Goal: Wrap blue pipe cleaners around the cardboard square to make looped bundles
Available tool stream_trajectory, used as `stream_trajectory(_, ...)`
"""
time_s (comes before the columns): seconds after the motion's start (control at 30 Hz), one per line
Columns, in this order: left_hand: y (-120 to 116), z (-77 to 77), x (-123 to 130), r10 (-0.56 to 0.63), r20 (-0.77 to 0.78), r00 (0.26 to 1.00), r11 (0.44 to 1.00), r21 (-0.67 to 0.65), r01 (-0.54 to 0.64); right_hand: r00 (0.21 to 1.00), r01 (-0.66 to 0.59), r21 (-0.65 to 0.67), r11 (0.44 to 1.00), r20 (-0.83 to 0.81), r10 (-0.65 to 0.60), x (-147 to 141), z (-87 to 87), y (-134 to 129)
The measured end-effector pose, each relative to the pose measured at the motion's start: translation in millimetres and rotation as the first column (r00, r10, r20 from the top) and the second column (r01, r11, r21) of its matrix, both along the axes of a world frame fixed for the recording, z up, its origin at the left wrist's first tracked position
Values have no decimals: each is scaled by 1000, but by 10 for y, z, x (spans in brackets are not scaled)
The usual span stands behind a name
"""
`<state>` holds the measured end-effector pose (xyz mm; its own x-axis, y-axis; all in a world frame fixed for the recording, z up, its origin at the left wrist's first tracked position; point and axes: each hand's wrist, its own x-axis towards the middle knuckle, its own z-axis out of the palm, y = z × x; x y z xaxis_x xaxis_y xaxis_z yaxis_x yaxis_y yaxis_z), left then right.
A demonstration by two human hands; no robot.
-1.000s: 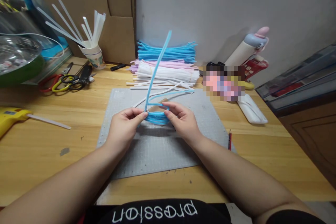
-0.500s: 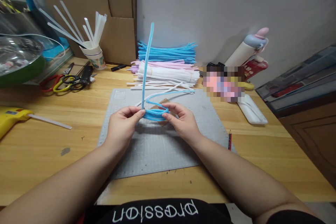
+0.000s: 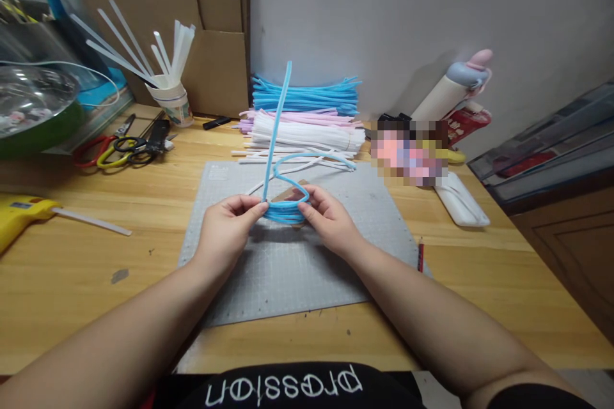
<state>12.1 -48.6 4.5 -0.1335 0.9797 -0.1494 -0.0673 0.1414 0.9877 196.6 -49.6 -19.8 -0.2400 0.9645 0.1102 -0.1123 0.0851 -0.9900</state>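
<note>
Two sides of fuzzy, looped blue coil point(image 3: 284, 212) pinched: left hand point(image 3: 225, 227) by thumb and fingers, right hand point(image 3: 330, 218) likewise. Coil over gridded mat point(image 3: 288, 275), within its edges; wood table point(image 3: 86, 268) spreads either side.

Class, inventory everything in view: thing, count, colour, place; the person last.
Coil: one, light blue, centre
Cutting mat: one, grey, beneath coil
Flat scrap: one, brown, behind coil
Strand bundles: several; blue, pink, white; by wall
Cup: one, whitish, back left
Sticks: several, translucent white, in cup
Cardboard: several pieces, brown, against wall
Scissors: several, red, yellow, black handles, left
Glue gun: one, yellow, left
Bowl: one, green outside, left edge
Bottle: one, white, back right
Packet: one, red, by bottle
Pouch: one, white, right
Pencil: one, red-black, mat's right edge
Table: one, brown, underneath
Panel: one, brown, right
Pixelated patch: contents unclear
Shirt: one, black, bottom
Left hand: one, bare, pinching coil
Right hand: one, bare, pinching coil
</note>
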Motion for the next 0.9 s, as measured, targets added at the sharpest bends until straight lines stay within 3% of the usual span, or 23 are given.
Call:
stream_trajectory(0.27, 8, 40, -5, -25, -44, 999, 1000, -16, 24, 998, 64, 83, 994, 22, -66, 6, -19, -24)
stream_trajectory(0.47, 28, 34, -29, 5, -63, 998, 1000, 2, -5, 994, 21, 90, 996, 106, -30, 21, -22, -31)
stream_trajectory(0.73, 45, 9, -54, 38, -50, 998, 999, 22, -37, 999, 44, 2, 999, 13, -44, 14, -11, -1)
stream_trajectory(0.9, 51, 7, -54, 25, -45, 999, 999, 27, -23, 995, 78, -15, 997, 57, -77, 34, -9, 22)
